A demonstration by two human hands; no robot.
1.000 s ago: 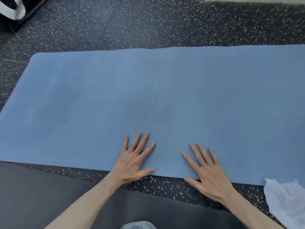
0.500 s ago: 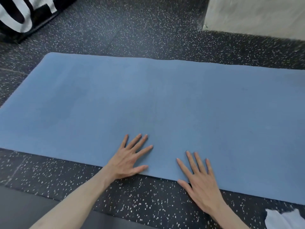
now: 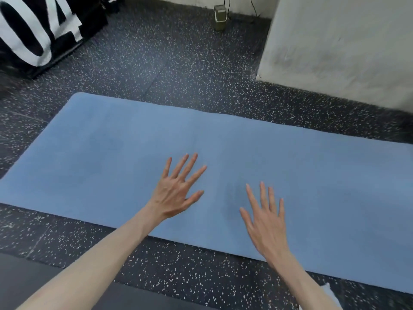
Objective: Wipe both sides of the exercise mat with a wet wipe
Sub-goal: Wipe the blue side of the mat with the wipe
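Hovering left hand (image 3: pixel 176 193) and right hand (image 3: pixel 266 220) over mat (image 3: pixel 111 153) | both spread flat, holding nothing | wipe (image 3: pixel 328 289) near right: fetch it, stroke edge to edge.

**Even, soft light; wide-angle bend and slight blur**

Diffuse light falls evenly, with no glare. A faint grey shadow lies on the blue exercise mat (image 3: pixel 290 166) between the left hand (image 3: pixel 176 193) and right hand (image 3: pixel 266 222). Both hands look slightly soft. The mat's edges bow toward the frame borders.
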